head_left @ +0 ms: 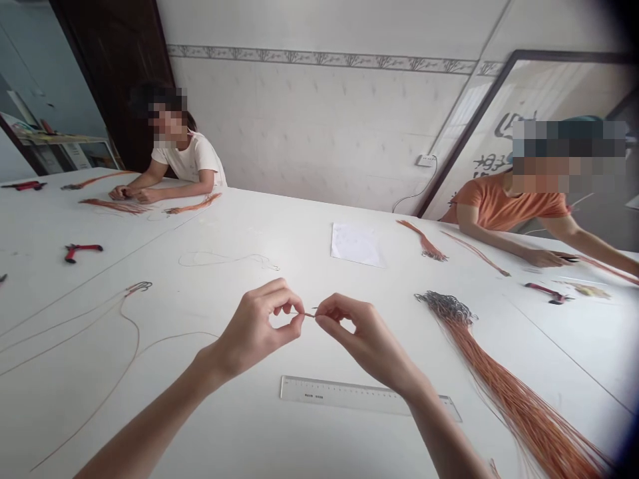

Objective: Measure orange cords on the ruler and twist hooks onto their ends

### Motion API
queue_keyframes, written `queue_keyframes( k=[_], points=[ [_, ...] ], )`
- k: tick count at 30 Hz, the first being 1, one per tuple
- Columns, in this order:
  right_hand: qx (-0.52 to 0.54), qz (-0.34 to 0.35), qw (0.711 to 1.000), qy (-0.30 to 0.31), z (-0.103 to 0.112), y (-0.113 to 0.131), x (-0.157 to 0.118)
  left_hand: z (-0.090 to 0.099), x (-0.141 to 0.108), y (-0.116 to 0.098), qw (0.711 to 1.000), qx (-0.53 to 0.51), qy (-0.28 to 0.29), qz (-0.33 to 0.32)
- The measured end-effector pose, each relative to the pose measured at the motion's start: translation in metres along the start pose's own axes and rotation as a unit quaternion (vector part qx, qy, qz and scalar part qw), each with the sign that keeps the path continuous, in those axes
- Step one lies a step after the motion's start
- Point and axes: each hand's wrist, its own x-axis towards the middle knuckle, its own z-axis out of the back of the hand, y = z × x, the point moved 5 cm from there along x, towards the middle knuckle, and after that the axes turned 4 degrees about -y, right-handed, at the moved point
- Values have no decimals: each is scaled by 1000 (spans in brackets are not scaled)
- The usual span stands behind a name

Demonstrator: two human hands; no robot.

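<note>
My left hand point(254, 332) and my right hand point(362, 336) are raised above the white table point(164, 412), with their fingertips nearly meeting. Between them, both pinch a short, thin wire end point(308, 314), which looks orange with a dark tip. A clear plastic ruler point(359, 396) lies just below my hands. To the right of my right hand is a long bundle of orange wires point(519, 399) with grey metal hooks point(444, 306) at its far end. A single loose orange wire point(130, 339) curves across the table to the left of my left hand.
Red-handled pliers point(82, 250) lie at left, and another pair point(546, 291) at right. A white paper sheet point(357, 245) and smaller orange wire bunches point(423, 243) lie ahead. Seated co-workers point(182, 150) point(509, 206) are at the far and right table edges.
</note>
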Motion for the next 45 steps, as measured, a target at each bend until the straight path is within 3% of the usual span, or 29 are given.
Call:
queue_keyframes(
  k=[6, 16, 28, 45],
  points=[
    [32, 25, 997, -58, 22, 28, -10, 14, 9, -40, 996, 26, -34, -77],
    [34, 36, 998, -38, 17, 36, -28, 25, -6, -61, 986, 72, -47, -144],
    [53, 19, 997, -55, 16, 45, -41, 27, -14, -75, 976, 55, -88, -192],
    [-19, 112, 987, -117, 19, 56, -46, 27, -16, -76, 973, 46, -95, -205]
  ],
)
